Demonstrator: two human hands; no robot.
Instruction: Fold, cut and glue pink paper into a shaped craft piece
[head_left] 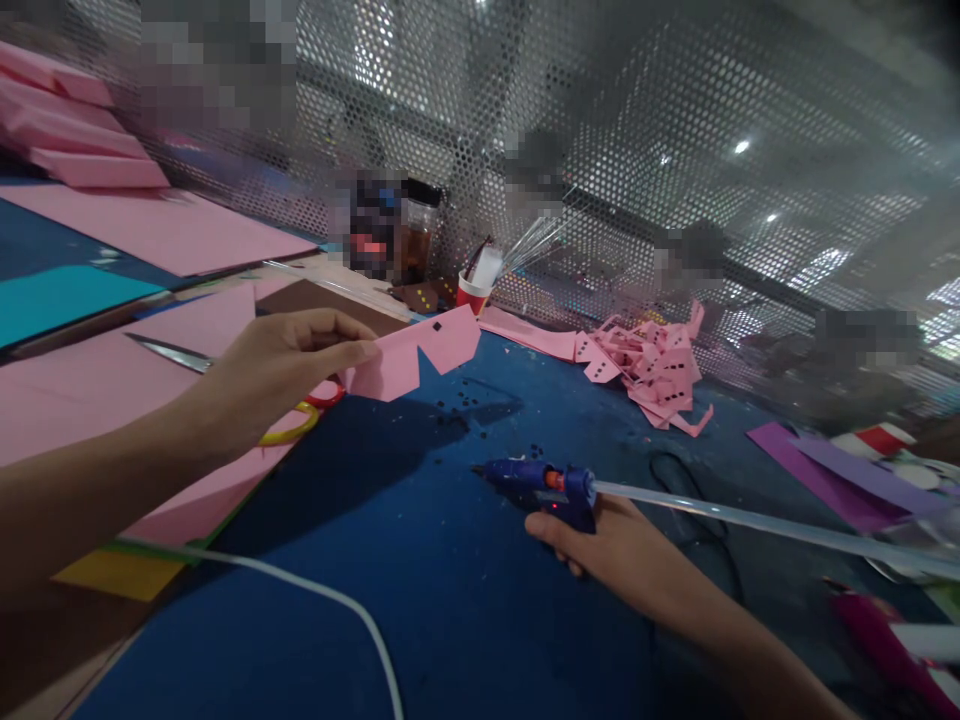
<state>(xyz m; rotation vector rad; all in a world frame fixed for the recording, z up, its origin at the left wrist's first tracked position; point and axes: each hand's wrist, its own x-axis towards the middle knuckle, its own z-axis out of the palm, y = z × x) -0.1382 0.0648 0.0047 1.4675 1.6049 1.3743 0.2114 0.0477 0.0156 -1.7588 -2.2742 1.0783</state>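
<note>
Between the thumb and fingers of my left hand [300, 350] is a pink paper cutout [397, 362] with a notch in its lower edge and one small black square near its top. My right hand [600, 550] grips a blue glue gun [540, 485], its nozzle pointing left over the blue tabletop [420, 520]. A long clear glue stick [720, 515] sticks out of the gun's back end. Several tiny black squares [461, 400] lie scattered on the table between the two hands. Scissors [289, 425] with red and yellow handles rest on pink paper, partly behind my left hand.
A pile of pink cutouts [660, 370] sits at the back right. Behind stand a red cup [472, 292] with glue sticks and a jar [420, 230] by a perforated metal screen. A white cable [330, 590] crosses the front; a magenta glue gun [885, 640] and purple paper [825, 475] lie right.
</note>
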